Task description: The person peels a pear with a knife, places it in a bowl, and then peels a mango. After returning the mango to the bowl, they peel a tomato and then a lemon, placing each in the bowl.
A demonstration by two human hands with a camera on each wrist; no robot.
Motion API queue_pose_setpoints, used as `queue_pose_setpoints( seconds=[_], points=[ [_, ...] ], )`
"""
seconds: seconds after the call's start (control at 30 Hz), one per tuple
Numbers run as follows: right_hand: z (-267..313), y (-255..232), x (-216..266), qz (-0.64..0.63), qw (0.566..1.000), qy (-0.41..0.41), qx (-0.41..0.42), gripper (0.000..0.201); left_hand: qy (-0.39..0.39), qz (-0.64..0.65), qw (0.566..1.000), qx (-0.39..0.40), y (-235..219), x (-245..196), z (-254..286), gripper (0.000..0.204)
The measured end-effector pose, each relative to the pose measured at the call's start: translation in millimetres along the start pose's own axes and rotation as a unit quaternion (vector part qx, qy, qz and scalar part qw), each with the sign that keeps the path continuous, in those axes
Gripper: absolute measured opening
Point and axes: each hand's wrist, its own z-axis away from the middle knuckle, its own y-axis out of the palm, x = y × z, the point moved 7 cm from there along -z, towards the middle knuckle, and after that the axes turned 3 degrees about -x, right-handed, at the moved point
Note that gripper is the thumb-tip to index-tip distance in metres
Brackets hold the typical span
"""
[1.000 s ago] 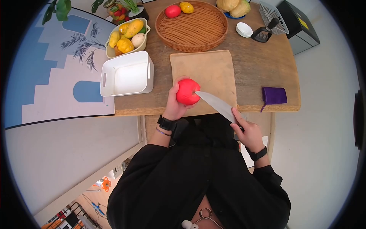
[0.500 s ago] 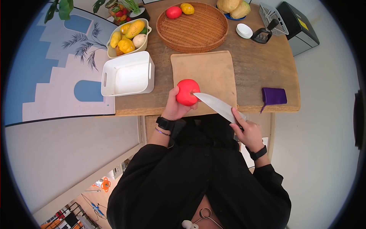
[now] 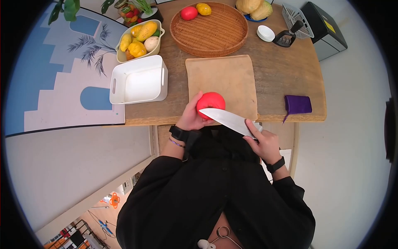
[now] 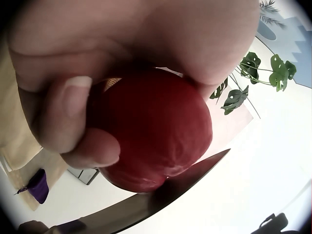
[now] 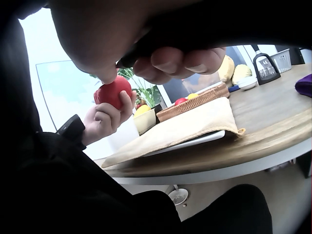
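Note:
My left hand [image 3: 192, 118] holds a round red fruit [image 3: 212, 99] with a dimpled end, over the near edge of the cloth-covered board [image 3: 222, 74]. Thumb and fingers curl round its side, as the left wrist view shows. In my right hand [image 3: 267, 146] is a large kitchen knife [image 3: 230, 120], its dark handle mostly hidden in the grip and the index finger laid along the blade. The blade points left and overlaps the near side of the fruit. In the left wrist view, the blade [image 4: 190, 174] runs close by the fruit's dimple.
At the back stands a round wicker tray [image 3: 209, 35] with a red and a yellow fruit. A white bin [image 3: 139, 81] and a fruit bowl [image 3: 120, 54] are at left. A purple pouch [image 3: 297, 104], a white dish [image 3: 265, 33] and a black-handled tool [image 3: 286, 39] lie at right.
The fruit has shifted right and been turned so its dimple faces nearer the body. The knife has moved left and a little down, its tip now across the fruit's near side.

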Motion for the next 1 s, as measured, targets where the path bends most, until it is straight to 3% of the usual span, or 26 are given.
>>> queue_pose_setpoints(
  seconds=[0.07, 0.2, 0.3, 0.37, 0.6, 0.7, 0.77, 0.8, 0.87, 1.0],
  points=[
    [-3.9, 0.8, 3.5, -0.005, 1.000, -0.005, -0.014, 0.063, 0.023, -0.057, 0.958, -0.279, -3.3, 3.2, 4.1, 0.057],
    [-11.5, 4.1, 2.8, -0.012, 1.000, 0.005, -0.013, 0.065, -0.002, -0.070, 0.966, -0.249, 1.7, 11.7, 1.9, 0.064],
    [-17.4, 2.6, 6.0, -0.015, 1.000, -0.004, 0.012, 0.066, -0.015, -0.071, 0.956, -0.283, -2.1, 15.2, 3.7, 0.066],
    [-19.7, 3.5, 7.6, -0.016, 0.999, -0.010, 0.031, 0.066, -0.028, -0.065, 0.977, -0.201, -10.1, 16.1, 1.1, 0.064],
    [-25.6, 4.1, 10.5, -0.032, 0.999, -0.020, 0.034, 0.066, -0.056, -0.100, 0.981, -0.156, 5.6, 13.4, 0.6, 0.061],
    [-29.9, 3.1, 14.9, -0.036, 0.998, -0.025, 0.037, 0.066, -0.072, -0.016, 0.989, -0.125, -17.6, 19.7, -2.6, 0.063],
    [-32.9, 4.3, 17.7, -0.040, 0.998, -0.027, 0.042, 0.066, -0.107, 0.137, 0.984, -0.043, -17.5, 27.3, -4.7, 0.066],
    [-34.3, 4.2, 19.5, -0.044, 0.998, -0.032, 0.036, 0.066, -0.108, 0.137, 0.984, -0.043, 1.6, 28.9, -5.7, 0.066],
    [-36.0, 4.9, 22.0, -0.048, 0.998, -0.038, 0.032, 0.066, -0.066, -0.044, 0.962, -0.261, 25.5, 24.1, 0.0, 0.069],
    [-38.2, 9.2, 24.5, -0.067, 0.996, -0.051, 0.028, 0.065, -0.024, -0.032, 0.967, -0.250, -4.2, 21.3, 6.1, 0.067]
  ],
)
